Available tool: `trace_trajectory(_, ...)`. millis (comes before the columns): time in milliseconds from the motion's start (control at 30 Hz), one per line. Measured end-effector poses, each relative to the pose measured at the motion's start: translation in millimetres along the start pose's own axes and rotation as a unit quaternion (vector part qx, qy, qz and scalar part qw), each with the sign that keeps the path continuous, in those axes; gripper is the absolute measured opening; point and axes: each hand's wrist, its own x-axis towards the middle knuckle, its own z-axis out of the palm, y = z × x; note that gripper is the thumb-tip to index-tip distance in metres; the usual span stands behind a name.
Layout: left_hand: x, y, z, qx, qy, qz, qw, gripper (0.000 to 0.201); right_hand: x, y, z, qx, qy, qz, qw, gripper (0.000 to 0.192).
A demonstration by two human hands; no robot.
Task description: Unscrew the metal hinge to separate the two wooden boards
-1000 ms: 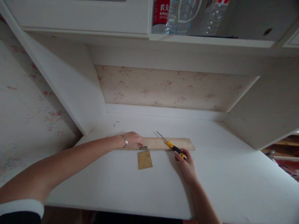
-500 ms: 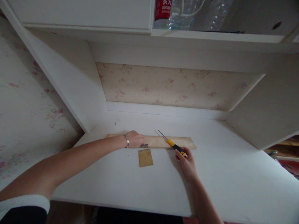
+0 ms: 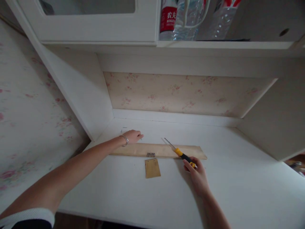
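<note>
My left hand (image 3: 133, 136) is closed in a pinch above the back edge of a long, pale wooden board (image 3: 170, 150). A tiny thin piece, which looks like a screw (image 3: 141, 138), pokes out under its fingertips. On the board's front edge sits a small metal hinge (image 3: 151, 155). Just in front of it lies a squarish tan wooden piece (image 3: 152, 168) with small holes along its top edge. My right hand (image 3: 195, 170) grips a yellow and black screwdriver (image 3: 182, 155); its shaft points back and left over the board.
The white desk (image 3: 114, 190) carries a few small dark bits (image 3: 123, 128) at the back left. White side panels (image 3: 73, 86) and an overhead cabinet (image 3: 100, 30) enclose it. Bottles (image 3: 168, 19) stand on the open shelf above.
My left hand has come off the board near the hinge and moved back and left, uncovering the hinge. The right hand still holds the screwdriver much as before. The camera view has shifted slightly.
</note>
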Motion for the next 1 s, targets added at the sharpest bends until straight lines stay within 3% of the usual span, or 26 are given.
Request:
trace_trajectory(233,-10,-102,-2.7,-0.005,0.049,-0.145,0.988,0.036,-1,-5,2,-0.012,0.005,0.015,1.0,0.039)
trace_trajectory(400,-16,-147,13.2,0.006,0.08,-0.229,0.97,0.037,1,-4,3,-0.013,0.01,0.02,1.0,0.039)
trace_trajectory(633,-1,-158,34.4,-0.006,0.072,-0.22,0.973,0.029,3,1,3,-0.025,0.016,0.024,0.999,0.04)
trace_trajectory(1000,19,-158,38.0,-0.007,0.077,-0.199,0.977,0.029,7,2,3,-0.045,0.018,0.034,0.998,0.041)
